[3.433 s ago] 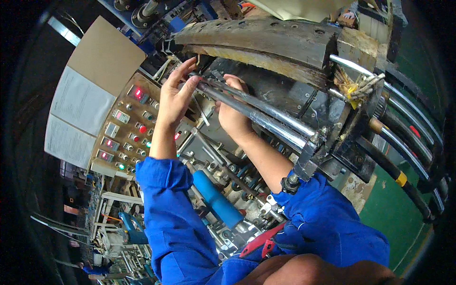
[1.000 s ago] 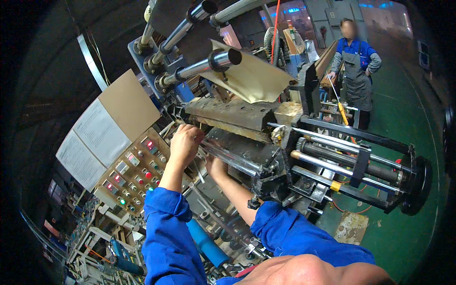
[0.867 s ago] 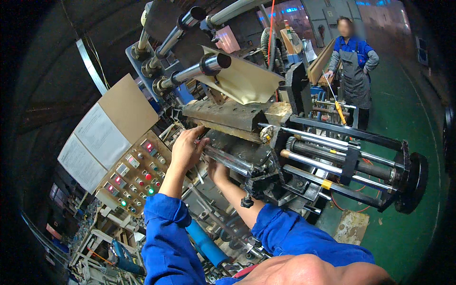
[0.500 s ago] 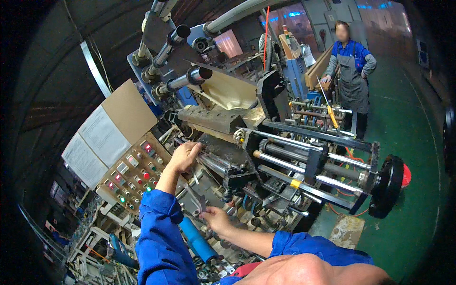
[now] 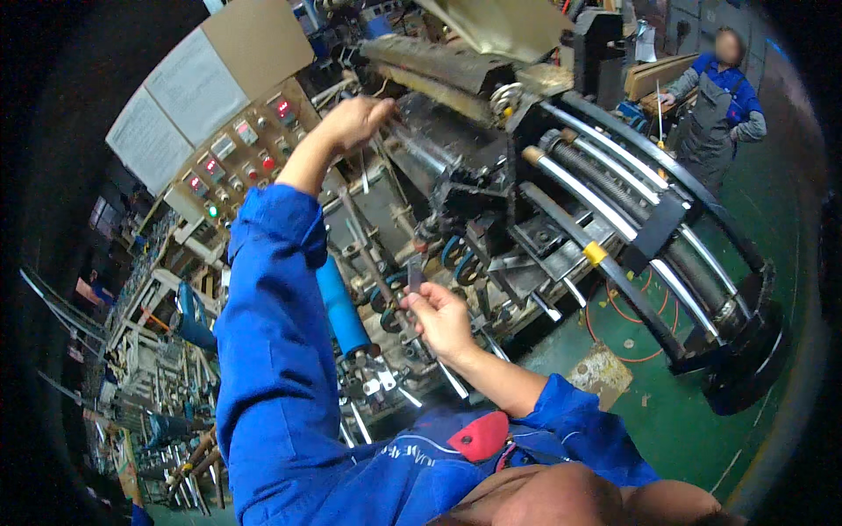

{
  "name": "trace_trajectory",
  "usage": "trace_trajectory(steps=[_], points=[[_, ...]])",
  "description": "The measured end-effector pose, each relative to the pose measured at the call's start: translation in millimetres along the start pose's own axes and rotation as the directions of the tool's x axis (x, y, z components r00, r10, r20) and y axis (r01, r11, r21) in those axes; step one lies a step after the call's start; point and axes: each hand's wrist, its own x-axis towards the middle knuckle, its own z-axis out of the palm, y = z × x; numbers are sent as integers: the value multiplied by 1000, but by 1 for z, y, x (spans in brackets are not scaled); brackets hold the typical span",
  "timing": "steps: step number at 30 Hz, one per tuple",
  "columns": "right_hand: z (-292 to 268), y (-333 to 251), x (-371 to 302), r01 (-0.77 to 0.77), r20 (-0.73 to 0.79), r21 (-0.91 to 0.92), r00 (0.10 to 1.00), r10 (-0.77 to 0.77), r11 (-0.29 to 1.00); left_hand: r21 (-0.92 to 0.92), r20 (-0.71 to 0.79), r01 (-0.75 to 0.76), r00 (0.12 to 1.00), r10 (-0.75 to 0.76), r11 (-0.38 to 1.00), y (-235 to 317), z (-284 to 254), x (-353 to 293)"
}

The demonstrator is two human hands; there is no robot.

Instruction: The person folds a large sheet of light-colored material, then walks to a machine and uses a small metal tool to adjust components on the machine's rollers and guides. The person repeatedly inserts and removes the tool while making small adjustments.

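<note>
My left hand (image 5: 355, 123) is raised over the machine, its fingers curled together beside a shiny metal bar (image 5: 425, 151). What lies under those fingers is hidden. Lower down, my right hand (image 5: 443, 324) pinches a small flat grey metal piece (image 5: 414, 272) between thumb and fingers, with the piece pointing up. Its exact kind is not clear. Left of this hand sits a blue roller (image 5: 344, 311), and behind the hand are blue-rimmed wheels (image 5: 453, 254) and metal rods of the machine.
A control panel (image 5: 241, 158) with lit displays and buttons stands at the left, papers (image 5: 180, 96) above it. A frame of chrome rods (image 5: 605, 206) juts out rightward, ending in a black wheel (image 5: 745, 368). A co-worker (image 5: 719, 105) stands at the far right. An orange hose (image 5: 627, 359) lies on the green floor.
The view has tilted downward, so the machine sits higher in the picture. My right hand still pinches the metal piece, now held more upright. My left hand remains by the metal bar.
</note>
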Motion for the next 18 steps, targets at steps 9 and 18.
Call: trace_trajectory(steps=[9,18], points=[[-3,-44,-19,79,-69,-179,993,-93,981,-57,-149,-186,973,176,981,-8,9,-2],[0,-30,-16,97,-160,-273,977,-144,957,-156,-388,-656,728,565,738,15,29,-33]])
